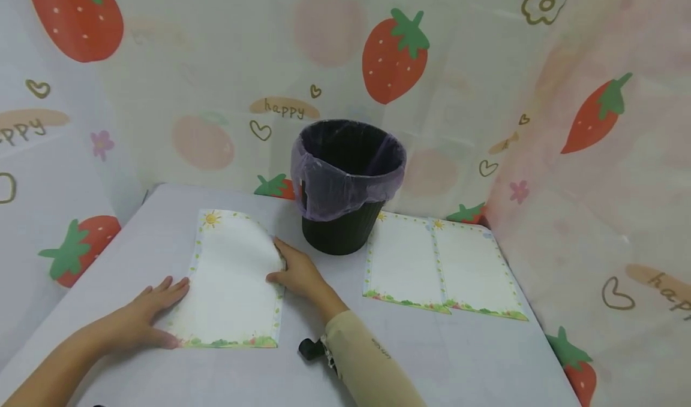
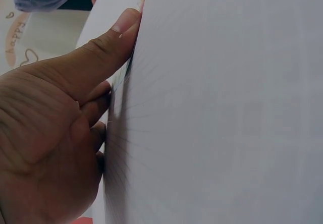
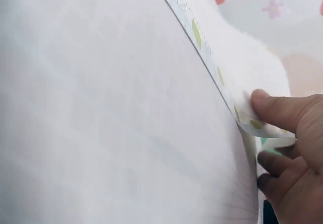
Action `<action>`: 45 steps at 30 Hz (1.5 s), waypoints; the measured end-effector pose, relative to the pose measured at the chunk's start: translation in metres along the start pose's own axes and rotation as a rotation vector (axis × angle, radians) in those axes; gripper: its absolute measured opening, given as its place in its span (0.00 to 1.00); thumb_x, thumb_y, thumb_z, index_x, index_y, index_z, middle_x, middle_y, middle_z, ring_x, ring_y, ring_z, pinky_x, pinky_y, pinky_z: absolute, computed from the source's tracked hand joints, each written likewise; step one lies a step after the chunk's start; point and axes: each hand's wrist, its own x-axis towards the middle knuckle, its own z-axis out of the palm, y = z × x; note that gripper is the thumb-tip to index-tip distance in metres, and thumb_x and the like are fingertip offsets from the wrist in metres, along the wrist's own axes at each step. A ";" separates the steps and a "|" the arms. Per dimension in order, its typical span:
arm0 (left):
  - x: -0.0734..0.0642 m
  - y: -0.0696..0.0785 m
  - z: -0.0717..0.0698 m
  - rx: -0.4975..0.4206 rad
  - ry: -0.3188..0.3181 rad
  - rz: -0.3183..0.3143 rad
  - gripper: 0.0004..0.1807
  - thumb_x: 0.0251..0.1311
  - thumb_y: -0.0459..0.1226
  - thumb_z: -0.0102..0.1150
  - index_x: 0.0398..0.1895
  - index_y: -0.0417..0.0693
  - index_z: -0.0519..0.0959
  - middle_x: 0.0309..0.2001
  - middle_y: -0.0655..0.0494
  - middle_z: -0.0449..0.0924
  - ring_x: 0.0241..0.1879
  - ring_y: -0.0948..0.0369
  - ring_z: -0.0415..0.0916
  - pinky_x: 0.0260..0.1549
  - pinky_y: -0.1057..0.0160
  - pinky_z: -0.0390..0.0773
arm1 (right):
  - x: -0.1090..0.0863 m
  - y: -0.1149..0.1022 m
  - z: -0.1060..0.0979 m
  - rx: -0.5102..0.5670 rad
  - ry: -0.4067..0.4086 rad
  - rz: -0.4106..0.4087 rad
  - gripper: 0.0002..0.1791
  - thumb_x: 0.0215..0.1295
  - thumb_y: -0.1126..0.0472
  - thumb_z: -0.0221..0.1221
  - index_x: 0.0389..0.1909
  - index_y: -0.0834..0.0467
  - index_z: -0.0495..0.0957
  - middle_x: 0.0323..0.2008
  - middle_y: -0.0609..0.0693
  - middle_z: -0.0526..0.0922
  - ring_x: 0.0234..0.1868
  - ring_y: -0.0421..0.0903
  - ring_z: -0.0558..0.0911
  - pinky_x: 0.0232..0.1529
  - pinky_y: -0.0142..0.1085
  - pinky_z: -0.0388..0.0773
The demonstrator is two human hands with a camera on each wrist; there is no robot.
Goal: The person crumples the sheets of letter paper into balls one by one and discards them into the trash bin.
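Note:
A white sheet of paper [image 1: 232, 287] with a printed border of leaves, a sun and grass lies on the left half of the table. At its right edge, my right hand [image 1: 299, 272] pinches the paper. The right wrist view shows the thumb [image 3: 275, 110] on top and the other fingers [image 3: 275, 163] underneath, with the edge curling up between them. My left hand [image 1: 143, 317] rests at the sheet's left edge with fingers spread. Its thumb [image 2: 101, 55] touches the lower left corner.
A black bin [image 1: 340, 233] with a purple liner bag [image 1: 345, 194] stands behind the sheet. To its right lie two similar bordered sheets, one on the left [image 1: 402, 263] and one on the right [image 1: 477, 269]. A strawberry-print curtain [image 1: 459, 83] encloses the white table [image 1: 459, 359].

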 end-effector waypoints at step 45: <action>-0.006 0.007 -0.011 -0.042 0.134 -0.026 0.57 0.58 0.52 0.72 0.82 0.42 0.49 0.78 0.32 0.53 0.78 0.40 0.51 0.77 0.44 0.46 | -0.045 -0.031 -0.010 0.777 0.250 0.129 0.19 0.57 0.72 0.71 0.51 0.61 0.84 0.31 0.45 0.85 0.29 0.37 0.82 0.30 0.38 0.87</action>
